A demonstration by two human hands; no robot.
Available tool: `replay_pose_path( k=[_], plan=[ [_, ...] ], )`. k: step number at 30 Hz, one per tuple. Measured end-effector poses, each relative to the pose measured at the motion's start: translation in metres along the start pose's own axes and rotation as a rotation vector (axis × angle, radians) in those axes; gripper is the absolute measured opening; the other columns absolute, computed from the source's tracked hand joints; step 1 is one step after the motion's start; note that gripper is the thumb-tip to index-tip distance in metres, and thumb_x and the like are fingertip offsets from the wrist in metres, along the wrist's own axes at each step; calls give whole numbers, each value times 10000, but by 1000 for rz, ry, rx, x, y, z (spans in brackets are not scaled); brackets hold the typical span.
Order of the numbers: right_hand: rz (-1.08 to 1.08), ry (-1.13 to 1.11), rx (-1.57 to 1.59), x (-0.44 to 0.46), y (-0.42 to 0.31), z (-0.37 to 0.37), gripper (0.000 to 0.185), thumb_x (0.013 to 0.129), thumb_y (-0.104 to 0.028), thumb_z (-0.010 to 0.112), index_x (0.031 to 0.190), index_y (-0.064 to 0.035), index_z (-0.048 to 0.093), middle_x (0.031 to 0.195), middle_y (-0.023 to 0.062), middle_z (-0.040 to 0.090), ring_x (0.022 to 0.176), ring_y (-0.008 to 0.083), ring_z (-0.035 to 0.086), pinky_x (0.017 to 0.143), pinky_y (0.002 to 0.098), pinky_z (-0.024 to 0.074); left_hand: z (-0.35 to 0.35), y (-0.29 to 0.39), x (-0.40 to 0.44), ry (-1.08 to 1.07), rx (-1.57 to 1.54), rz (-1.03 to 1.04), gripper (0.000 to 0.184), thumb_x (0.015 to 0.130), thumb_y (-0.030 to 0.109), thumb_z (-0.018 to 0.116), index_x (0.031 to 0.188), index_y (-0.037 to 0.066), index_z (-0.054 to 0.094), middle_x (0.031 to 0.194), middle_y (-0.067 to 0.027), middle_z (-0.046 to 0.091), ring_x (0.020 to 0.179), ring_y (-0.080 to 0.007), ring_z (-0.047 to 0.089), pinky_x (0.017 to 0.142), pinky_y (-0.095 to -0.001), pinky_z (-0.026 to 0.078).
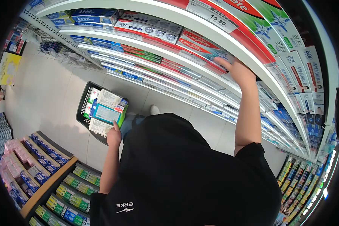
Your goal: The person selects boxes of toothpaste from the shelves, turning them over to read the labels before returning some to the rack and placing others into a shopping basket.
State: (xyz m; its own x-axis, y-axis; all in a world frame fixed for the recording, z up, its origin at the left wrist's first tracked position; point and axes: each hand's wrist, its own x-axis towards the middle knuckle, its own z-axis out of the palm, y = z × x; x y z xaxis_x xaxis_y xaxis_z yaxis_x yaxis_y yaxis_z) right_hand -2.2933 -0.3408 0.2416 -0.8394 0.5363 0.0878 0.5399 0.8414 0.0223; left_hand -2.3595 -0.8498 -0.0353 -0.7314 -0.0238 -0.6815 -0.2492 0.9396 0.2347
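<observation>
My right hand (243,74) reaches into a shelf. Its thumb is stretched out beside red-and-teal Colgate toothpaste boxes (199,47), while the other fingers are partly hidden by the upper shelf edge. Nothing shows in its grasp. Lower left, my left hand (113,136) is closed at the near side of a black shopping basket (83,113), its thumb pointing up by the goods. What its fingers wrap round is hidden. Inside the basket lie a teal box (107,112), white printed boxes (108,98) and green-and-white packs (90,100).
White shelves with price tags (213,16) curve along the front and right. They carry Colgate 360 boxes (148,27), BOP toothpaste boxes (297,71) and blue boxes (95,16). Behind on the left, a low display unit (51,186) holds packaged goods. Tiled floor (49,94) lies between.
</observation>
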Motion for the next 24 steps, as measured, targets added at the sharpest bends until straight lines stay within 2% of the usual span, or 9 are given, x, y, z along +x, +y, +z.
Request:
replay_pose_path(
  k=[3, 6, 9, 12, 15, 18, 21, 24],
  plan=[
    [20, -37, 16, 3, 0, -4, 940, 773, -757, 683, 1298, 21, 626, 1219, 217, 683, 1135, 353, 652, 1014, 402, 487, 12, 0, -5, 18, 18, 4, 782, 1050, 577, 191, 1086, 32, 750, 1050, -297, 697, 1044, -479, 651, 953, -541, 490],
    [-77, 91, 45, 2, 3, 2, 767, 806, -674, 722, 1228, -36, 685, 1112, 176, 724, 1044, 344, 681, 940, 424, 521, 18, 2, -12, 6, -2, 16, 764, 1058, 558, 200, 1079, 23, 744, 1028, -305, 694, 1028, -479, 653, 937, -549, 493],
    [-17, -27, 32, -2, -2, -7, 747, 821, -654, 718, 1217, -22, 687, 1111, 185, 722, 1039, 346, 680, 928, 424, 523, 29, -8, -7, 37, 18, 72, 770, 1059, 565, 205, 1044, 15, 743, 1027, -305, 693, 1022, -485, 651, 929, -557, 492],
    [-2, 125, 106, -10, 12, 10, 712, 831, -626, 726, 1197, -15, 696, 1067, 186, 728, 990, 346, 693, 884, 422, 540, 22, -2, -16, 95, -2, 68, 746, 1062, 563, 237, 1023, 4, 730, 1020, -304, 693, 1007, -484, 653, 901, -562, 498],
    [27, 193, 79, -15, 9, 19, 727, 814, -602, 758, 1154, 38, 702, 1005, 183, 733, 942, 361, 696, 876, 431, 541, 5, 7, -29, 212, -33, 123, 654, 1065, 529, 321, 1024, 5, 709, 998, -278, 700, 970, -460, 666, 872, -548, 504],
    [-154, 417, -43, -16, 18, 33, 609, 848, -563, 743, 1117, -17, 732, 968, 161, 737, 857, 343, 711, 787, 407, 569, 0, 6, -31, 379, -48, 239, 519, 1063, 450, 428, 1013, 2, 683, 966, -233, 700, 919, -411, 674, 841, -510, 514],
    [-139, 464, 1, -19, 15, 35, 582, 852, -554, 743, 1086, -21, 740, 969, 157, 737, 856, 340, 711, 780, 410, 566, -11, 16, -37, 398, -165, 274, 437, 1053, 396, 493, 1012, -4, 666, 961, -200, 695, 921, -366, 670, 844, -468, 512],
    [-213, 610, 59, -19, 13, 35, 463, 813, -385, 834, 1074, -17, 733, 974, 151, 739, 846, 343, 711, 748, 413, 565, -18, 31, -42, 392, -278, 308, 384, 1046, 347, 529, 1017, -15, 657, 986, -195, 690, 951, -338, 661, 855, -432, 508]
  ],
)
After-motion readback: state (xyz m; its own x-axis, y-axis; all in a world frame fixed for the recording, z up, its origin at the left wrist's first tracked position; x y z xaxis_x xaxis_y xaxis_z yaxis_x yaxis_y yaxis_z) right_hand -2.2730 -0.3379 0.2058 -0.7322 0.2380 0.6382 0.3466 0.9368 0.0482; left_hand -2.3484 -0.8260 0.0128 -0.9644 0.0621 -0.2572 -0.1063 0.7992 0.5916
